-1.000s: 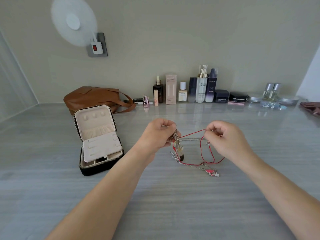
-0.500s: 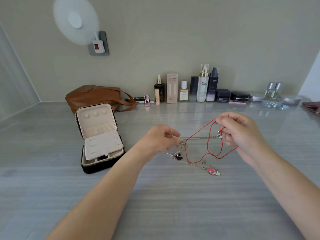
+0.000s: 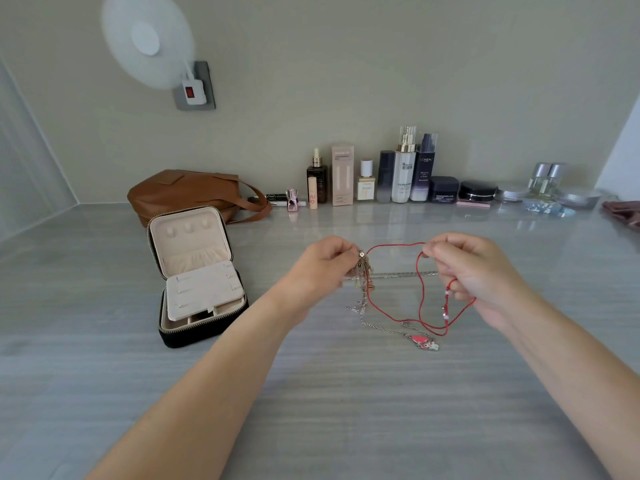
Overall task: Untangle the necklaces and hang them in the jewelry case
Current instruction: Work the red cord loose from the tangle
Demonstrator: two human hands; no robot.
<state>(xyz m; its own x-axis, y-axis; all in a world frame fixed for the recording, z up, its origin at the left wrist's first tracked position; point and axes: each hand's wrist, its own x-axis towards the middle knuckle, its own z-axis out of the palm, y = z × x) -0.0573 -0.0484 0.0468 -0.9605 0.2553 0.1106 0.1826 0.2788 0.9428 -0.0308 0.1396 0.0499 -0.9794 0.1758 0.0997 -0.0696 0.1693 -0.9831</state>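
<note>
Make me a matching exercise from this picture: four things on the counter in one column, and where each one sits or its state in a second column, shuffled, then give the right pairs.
Things
1. jewelry case
2. red cord necklace
3. brown bag
4. pink pendant

Places or states
A. lying on the counter under the hands
B. open, lid up
C. stretched between the left hand and right hand
D. behind the case, by the wall

Pairs: 1-B, 2-C, 3-D, 4-A

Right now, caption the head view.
Both hands stretch tangled necklaces beside an open jewelry case.
</note>
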